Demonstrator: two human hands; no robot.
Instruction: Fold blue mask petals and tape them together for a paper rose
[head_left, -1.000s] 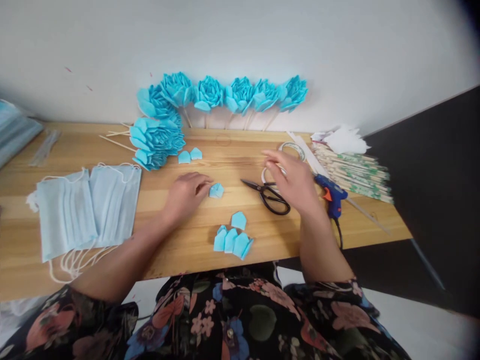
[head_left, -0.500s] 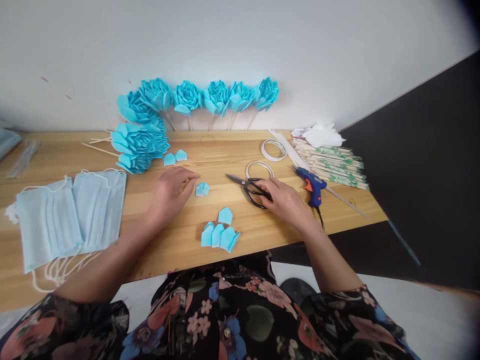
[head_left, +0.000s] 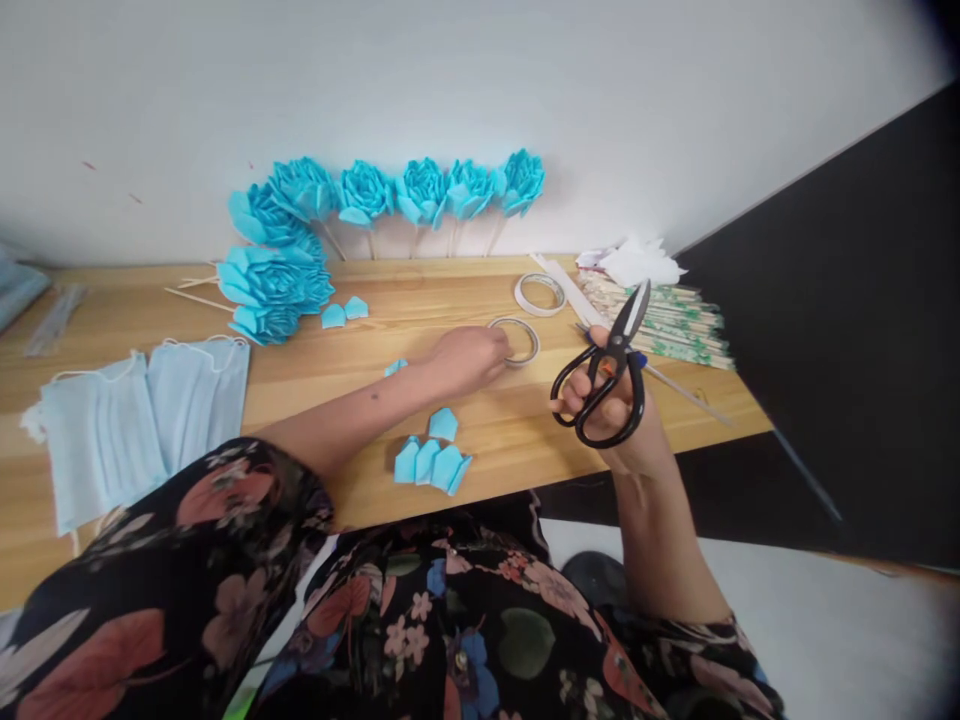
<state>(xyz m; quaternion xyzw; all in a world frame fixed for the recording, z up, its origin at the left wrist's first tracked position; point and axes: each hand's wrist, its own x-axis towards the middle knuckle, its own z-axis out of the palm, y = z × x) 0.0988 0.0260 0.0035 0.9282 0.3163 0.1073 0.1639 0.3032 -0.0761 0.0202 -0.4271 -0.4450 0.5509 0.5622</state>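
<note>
Scissors with black handles [head_left: 618, 345] stand raised at right of centre in the frame, blades pointing up, gripped by the right hand [head_left: 616, 413], whose fingers curl through the handle loops. Behind that hand, mostly covered, shows a blue glue gun [head_left: 637, 359]. Near the centre, the left hand [head_left: 472, 358] has its fingers bent at the left edge of a narrow tape ring [head_left: 537, 344]; the fingertips are hidden, so I cannot tell whether they pinch it. Just above lies a wider tape roll [head_left: 540, 310]. Blue petals [head_left: 431, 463] lie at lower centre, below the left forearm. Blue flowers [head_left: 422, 192] on sticks line the wall at upper centre, and pale blue masks [head_left: 101, 435] lie at left.
</note>
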